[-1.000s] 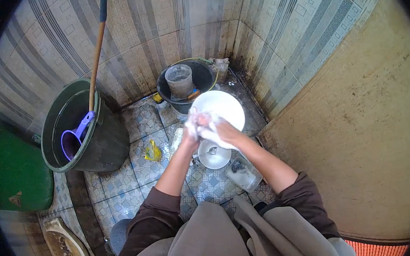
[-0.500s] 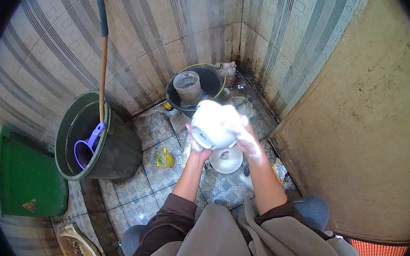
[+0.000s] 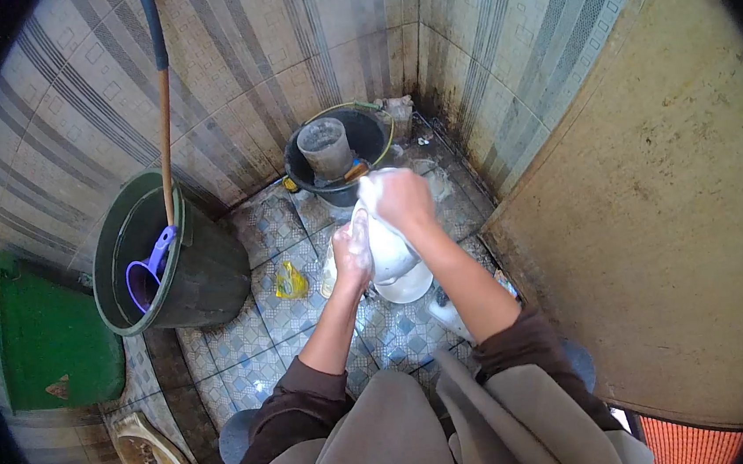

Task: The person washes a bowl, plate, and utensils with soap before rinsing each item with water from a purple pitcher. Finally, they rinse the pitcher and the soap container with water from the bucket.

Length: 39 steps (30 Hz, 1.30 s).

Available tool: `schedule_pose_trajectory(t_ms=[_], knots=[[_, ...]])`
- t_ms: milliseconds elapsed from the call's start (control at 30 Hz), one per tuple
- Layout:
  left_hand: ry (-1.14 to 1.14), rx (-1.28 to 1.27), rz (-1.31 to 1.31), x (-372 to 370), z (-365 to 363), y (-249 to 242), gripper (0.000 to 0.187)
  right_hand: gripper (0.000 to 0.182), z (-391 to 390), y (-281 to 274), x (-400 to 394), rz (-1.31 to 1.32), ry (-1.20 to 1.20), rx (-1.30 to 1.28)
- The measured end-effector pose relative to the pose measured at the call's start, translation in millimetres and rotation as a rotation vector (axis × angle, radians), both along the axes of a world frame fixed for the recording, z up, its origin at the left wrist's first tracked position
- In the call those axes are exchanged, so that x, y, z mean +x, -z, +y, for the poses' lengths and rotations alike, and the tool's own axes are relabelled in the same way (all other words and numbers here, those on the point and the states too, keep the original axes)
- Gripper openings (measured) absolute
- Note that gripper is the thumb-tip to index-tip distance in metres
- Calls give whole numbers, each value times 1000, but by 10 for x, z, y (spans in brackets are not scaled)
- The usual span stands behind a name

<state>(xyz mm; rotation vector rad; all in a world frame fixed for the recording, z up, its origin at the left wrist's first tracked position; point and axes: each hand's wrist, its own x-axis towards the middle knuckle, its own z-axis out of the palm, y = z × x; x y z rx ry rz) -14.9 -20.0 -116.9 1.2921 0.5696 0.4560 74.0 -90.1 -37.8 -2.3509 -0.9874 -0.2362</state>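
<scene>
Right hand [image 3: 406, 201] slightly blurred, its fingertips indistinct; foamy white bowl [image 3: 389, 252] partly hidden by this and the left hand [image 3: 352, 256]. Lower white dish [image 3: 407, 290] partly covered by the bowl; pale container [image 3: 443, 309] partly behind the right forearm; wooden pole [image 3: 166, 135] cut off above.

The bare, foam-streaked left hand [image 3: 353, 258] is bent in a grip, its fingers aimed toward twelve o'clock, with white suds along them. The bare right hand [image 3: 406, 199] sits at about one o'clock from the left, knuckles up and fingers curled under, thick lather at its nine o'clock edge; its fingertips are hidden. The bare left forearm [image 3: 334, 325] slants up toward one o'clock, the bare right forearm [image 3: 464, 279] toward eleven, so both converge ahead of the body. Dark brown fabric sleeves [image 3: 534, 355] are bunched partway down both forearms
</scene>
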Motion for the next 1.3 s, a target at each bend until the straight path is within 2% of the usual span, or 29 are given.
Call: schedule_pose_trajectory(t_ms=[33, 100, 167, 200, 233, 267, 333, 400, 467, 500, 533, 567, 600, 667, 700, 733, 800, 833, 867, 933, 967, 1000, 1100, 1133, 1167, 1200, 1233, 1267, 1300], knots=[[-63, -72, -48, 17, 3, 138, 27, 15, 29, -109, -79, 53, -39, -158], [-130, -143, -89, 22, 68, 355, 25, 10, 111, 14, -244, -85, -119, -176], [101, -629, -306, -1, 257, 521, 28, 9, 46, 193, -450, -125, -155, -193], [220, -872, -419, 40, 323, 598, 30, 7, -24, 309, -542, -294, -206, 98], [140, -765, -323, 139, 379, 656, 28, 5, -93, 409, -598, -460, -256, 390], [175, -627, -312, 88, 335, 407, 29, 11, -183, 490, -580, -557, -219, 577], [105, -870, -401, 73, 311, 164, 34, 12, -312, 655, -538, -390, 66, 607], [132, -897, -378, -34, 244, -221, 33, 11, -336, 679, -325, 114, 492, 768], [170, -929, -360, -51, 209, -300, 34, 15, -379, 464, -148, 420, 505, 757], [189, -671, -231, -51, 200, -277, 31, 15, -364, 429, -75, 421, 512, 759], [208, -414, -102, -58, 166, -292, 29, 16, -358, 410, -13, 336, 282, 702], [267, -309, -74, -80, 103, -306, 28, 17, -359, 399, 39, 253, 57, 637], [274, -315, -61, -87, 29, -287, 28, 18, -330, 406, 69, 160, -101, 602], [284, -140, -42, -107, -114, -220, 32, 23, -336, 275, 18, 300, -275, 377], [243, -40, 28, -107, -156, -176, 33, 20, -358, 427, 66, 413, -286, 489], [259, -44, 43, -118, -226, -191, 33, 20, -376, 589, 89, 423, -266, 493], [151, 471, 138, -118, -411, -252, 28, 20, -409, 998, 131, 1164, 1, 1121], [128, 556, 82, -103, -485, -73, 26, 25, -402, 1357, 155, 1334, 107, 1242], [174, 644, 46, -113, -568, -31, 26, 25, -455, 1472, 70, 1345, 142, 1252], [203, 819, 68, -80, -632, 196, 24, 30, -532, 1685, -94, 1481, 495, 1196], [190, 918, 55, -54, -629, 312, 23, 35, -454, 2187, -67, 1499, 551, 1334], [196, 908, 59, -29, -617, 392, 23, 35, -522, 2250, -111, 1499, 564, 1328], [398, 1056, 48, -24, -553, 667, 22, 35, -820, 2394, -265, 1625, 462, 1213], [399, 1041, 65, -46, -543, 801, 22, 36, -915, 2446, -318, 1348, 688, 680], [459, 1170, 53, -84, -535, 940, 22, 38, -1003, 2433, -383, 1023, 837, 160], [517, 1304, 32, -117, -520, 1066, 23, 37, -1130, 2402, -451, 906, 917, -50], [601, 1288, 119, -155, -496, 1181, 23, 36, -1258, 2264, -538, 773, 986, -251], [593, 1288, 120, -171, -467, 1275, 23, 37, -1374, 2430, -614, 780, 1180, -231], [644, 1362, 91, -187, -437, 1360, 24, 33, -1499, 2682, -636, 829, 1142, -368]])
